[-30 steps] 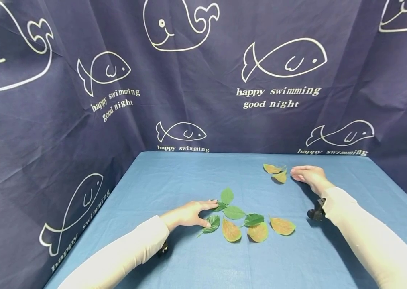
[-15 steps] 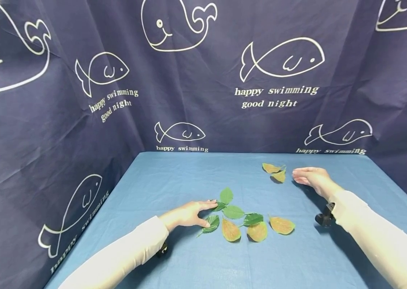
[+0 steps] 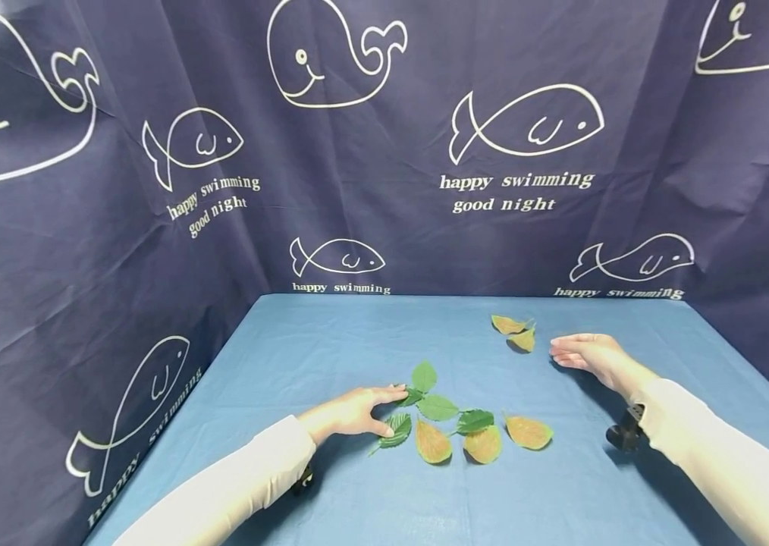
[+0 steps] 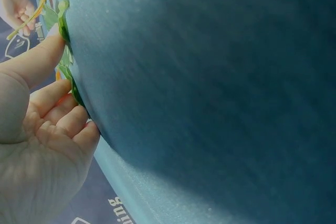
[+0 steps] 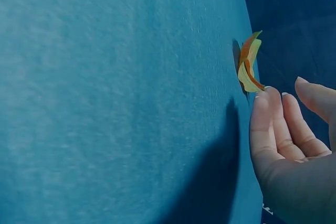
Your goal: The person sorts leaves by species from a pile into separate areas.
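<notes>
My left hand (image 3: 356, 413) rests over the left end of a cluster of artificial leaves. Its thumb touches a dark green leaf (image 3: 396, 430), and its fingertips reach another green leaf (image 3: 412, 396). In the left wrist view, a leaf edge (image 4: 63, 22) shows at the thumb tip. Two lighter green leaves (image 3: 437, 407) lie just beyond. My right hand (image 3: 594, 355) is held with fingers nearly straight and thumb apart, holding nothing. To its left lies a pair of yellow-brown leaves (image 3: 522, 340), also seen past the fingertips as curled leaves (image 5: 250, 66).
Yellow-brown leaves (image 3: 433, 441) lie along the front of the cluster, one (image 3: 483, 445) overlapped by a dark green leaf (image 3: 475, 421) and another (image 3: 528, 431) at the right end. A blue cloth (image 3: 330, 334) covers the table. Dark curtains (image 3: 371, 189) enclose the back and sides.
My right hand has drawn slightly back toward me, away from the pair of yellow-brown leaves. The head view has tilted a little. My left hand has stayed on the leaves.
</notes>
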The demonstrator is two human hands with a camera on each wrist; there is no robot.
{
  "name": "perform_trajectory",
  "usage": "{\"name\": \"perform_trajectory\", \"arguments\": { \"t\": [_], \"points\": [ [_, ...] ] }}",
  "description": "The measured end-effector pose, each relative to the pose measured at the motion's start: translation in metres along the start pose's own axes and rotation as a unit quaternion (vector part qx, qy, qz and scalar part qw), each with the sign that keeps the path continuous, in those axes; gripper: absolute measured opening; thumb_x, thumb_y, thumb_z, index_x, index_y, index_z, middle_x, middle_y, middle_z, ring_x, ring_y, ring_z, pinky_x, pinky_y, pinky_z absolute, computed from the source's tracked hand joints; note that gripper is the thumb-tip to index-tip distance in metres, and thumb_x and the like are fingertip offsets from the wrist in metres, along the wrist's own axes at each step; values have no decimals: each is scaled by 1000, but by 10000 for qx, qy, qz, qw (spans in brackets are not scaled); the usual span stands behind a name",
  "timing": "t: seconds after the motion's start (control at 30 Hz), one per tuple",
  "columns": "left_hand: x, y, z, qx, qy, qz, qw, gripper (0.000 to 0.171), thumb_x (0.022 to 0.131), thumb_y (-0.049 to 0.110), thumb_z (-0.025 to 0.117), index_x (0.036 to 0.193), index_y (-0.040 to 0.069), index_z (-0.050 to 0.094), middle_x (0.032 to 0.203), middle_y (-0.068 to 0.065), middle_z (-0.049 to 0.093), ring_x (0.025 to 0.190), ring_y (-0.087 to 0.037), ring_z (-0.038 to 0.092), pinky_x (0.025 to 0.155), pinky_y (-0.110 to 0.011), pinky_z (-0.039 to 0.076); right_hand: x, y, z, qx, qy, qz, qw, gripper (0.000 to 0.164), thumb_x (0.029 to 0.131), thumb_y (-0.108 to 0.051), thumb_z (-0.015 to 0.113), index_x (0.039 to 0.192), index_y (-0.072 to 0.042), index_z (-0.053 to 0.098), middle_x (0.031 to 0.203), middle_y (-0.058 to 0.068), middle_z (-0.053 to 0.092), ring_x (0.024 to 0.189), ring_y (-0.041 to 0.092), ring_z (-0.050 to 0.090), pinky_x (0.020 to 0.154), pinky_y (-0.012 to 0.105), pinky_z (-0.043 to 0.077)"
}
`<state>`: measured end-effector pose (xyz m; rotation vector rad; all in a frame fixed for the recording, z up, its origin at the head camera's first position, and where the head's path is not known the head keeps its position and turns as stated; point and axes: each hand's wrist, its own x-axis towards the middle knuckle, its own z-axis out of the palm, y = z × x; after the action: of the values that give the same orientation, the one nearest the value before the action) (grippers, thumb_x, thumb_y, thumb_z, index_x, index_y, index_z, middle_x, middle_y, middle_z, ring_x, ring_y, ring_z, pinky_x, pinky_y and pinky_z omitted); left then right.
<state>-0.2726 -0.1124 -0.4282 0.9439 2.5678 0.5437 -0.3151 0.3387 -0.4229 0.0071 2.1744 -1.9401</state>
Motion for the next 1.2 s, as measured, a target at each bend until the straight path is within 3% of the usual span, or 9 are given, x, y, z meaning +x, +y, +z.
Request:
{"name": "perform_trajectory", "arguments": {
  "t": [0.17, 0.4, 0.67, 1.03, 1.2],
  "points": [
    [0, -1, 2, -44, -15, -28, 10000, 70, 87, 24, 73, 149, 17, 41, 158, 2, 33, 146, -23, 30, 117, -50, 26, -6, 3, 5, -213, -229, 192, 9993, 39, 98, -14, 57, 125, 14, 51, 92, 0, 73, 85, 10, 71, 80, 26, 58],
    [2, 0, 0, -108, -27, 10, 9999, 70, 87, 23, 72, 149, 16, 40, 158, 2, 31, 146, -22, 28, 118, -48, 26, -19, 1, 13, -387, -669, 263, 9967, 43, 99, -15, 55, 129, 16, 50, 99, 1, 73, 90, 11, 70, 84, 28, 57],
    [4, -3, 0, -175, -61, -13, 9998, 70, 87, 23, 72, 149, 17, 40, 159, 3, 31, 147, -21, 28, 118, -49, 26, -26, -1, 29, -674, -677, 446, 9944, 55, 98, -23, 58, 133, 18, 43, 101, 3, 72, 88, 10, 69, 84, 29, 57],
    [5, -5, 1, -129, -63, 19, 9999, 70, 88, 24, 72, 150, 18, 39, 159, 4, 30, 147, -20, 27, 118, -47, 25, -36, 3, 46, -1153, -964, 463, 9875, 51, 96, -21, 61, 128, 16, 50, 99, 0, 72, 86, 9, 67, 80, 27, 57],
    [3, -4, -2, -142, -88, 8, 9999, 71, 88, 24, 71, 150, 17, 38, 159, 3, 29, 147, -20, 26, 118, -48, 25, -41, 0, 55, -1577, -988, 362, 9819, 52, 90, -19, 69, 126, 15, 53, 110, 9, 70, 93, 8, 66, 84, 32, 57]
  ]
}}
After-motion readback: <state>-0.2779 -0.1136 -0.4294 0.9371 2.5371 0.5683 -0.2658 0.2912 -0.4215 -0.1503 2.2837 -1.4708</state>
